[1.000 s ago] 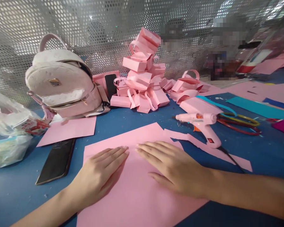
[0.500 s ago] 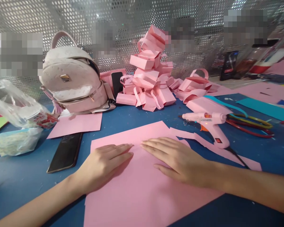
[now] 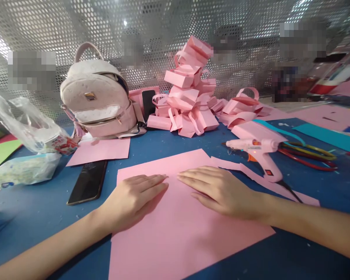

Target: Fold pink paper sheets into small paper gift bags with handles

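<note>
A large pink paper sheet (image 3: 175,237) lies on the blue table in front of me. Flat on its upper left part rests my left hand (image 3: 137,198), its fingers stretched out towards the middle. My right hand (image 3: 216,190) lies palm down on the upper right part, fingers extended and thumb a little apart. A small gap separates the fingertips of both hands. Beyond my right hand a narrow pink paper strip (image 3: 259,179) runs beside a pink glue gun (image 3: 256,149).
A black phone (image 3: 87,182), a smaller pink sheet (image 3: 102,151) and a pale backpack (image 3: 99,101) are on the left, near plastic bags (image 3: 26,167). Folded pink paper boxes (image 3: 183,97) are piled at the back. Coloured rings (image 3: 309,155) lie right.
The view has shifted slightly, so the backpack, phone and bags appear further right. Both hands remain flat on the pink sheet.
</note>
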### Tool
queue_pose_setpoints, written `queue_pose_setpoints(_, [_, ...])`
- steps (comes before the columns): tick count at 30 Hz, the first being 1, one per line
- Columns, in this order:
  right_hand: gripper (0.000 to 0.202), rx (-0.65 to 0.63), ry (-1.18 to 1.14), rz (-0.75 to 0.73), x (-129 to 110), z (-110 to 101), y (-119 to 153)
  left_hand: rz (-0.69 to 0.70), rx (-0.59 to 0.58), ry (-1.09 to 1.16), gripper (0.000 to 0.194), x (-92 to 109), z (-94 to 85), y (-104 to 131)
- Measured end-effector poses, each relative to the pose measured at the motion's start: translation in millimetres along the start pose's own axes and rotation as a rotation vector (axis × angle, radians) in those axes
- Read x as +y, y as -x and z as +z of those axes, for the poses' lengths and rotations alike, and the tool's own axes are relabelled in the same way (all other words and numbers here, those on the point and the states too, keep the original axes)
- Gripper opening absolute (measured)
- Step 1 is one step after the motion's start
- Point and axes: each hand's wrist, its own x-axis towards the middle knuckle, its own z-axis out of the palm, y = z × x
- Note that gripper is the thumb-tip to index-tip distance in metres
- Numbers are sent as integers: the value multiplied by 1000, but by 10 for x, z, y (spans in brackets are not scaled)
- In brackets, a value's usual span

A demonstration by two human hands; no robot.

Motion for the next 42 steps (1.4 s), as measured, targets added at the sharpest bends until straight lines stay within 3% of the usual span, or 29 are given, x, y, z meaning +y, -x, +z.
queue_pose_setpoints(7, [37, 26, 0, -17, -9, 7, 5, -6, -65, -26, 38, 57, 23, -24])
queue_pose_setpoints(23, [37, 12, 1, -16, -18, -15, 2, 4, -90, -53, 38, 84, 29, -10])
queue_pose_setpoints(36, [37, 22, 2, -12, -13, -11, 2, -13, -33, -11, 31, 127, 17, -65])
queue_pose_setpoints(39, [36, 21, 10, -13, -15, -15, -1, -75, -10, 35, 31, 110, -2, -74])
queue_pose_setpoints(42, [36, 20, 25, -19, -17, -18, 3, -237, -31, 135, 34, 26, -61, -64])
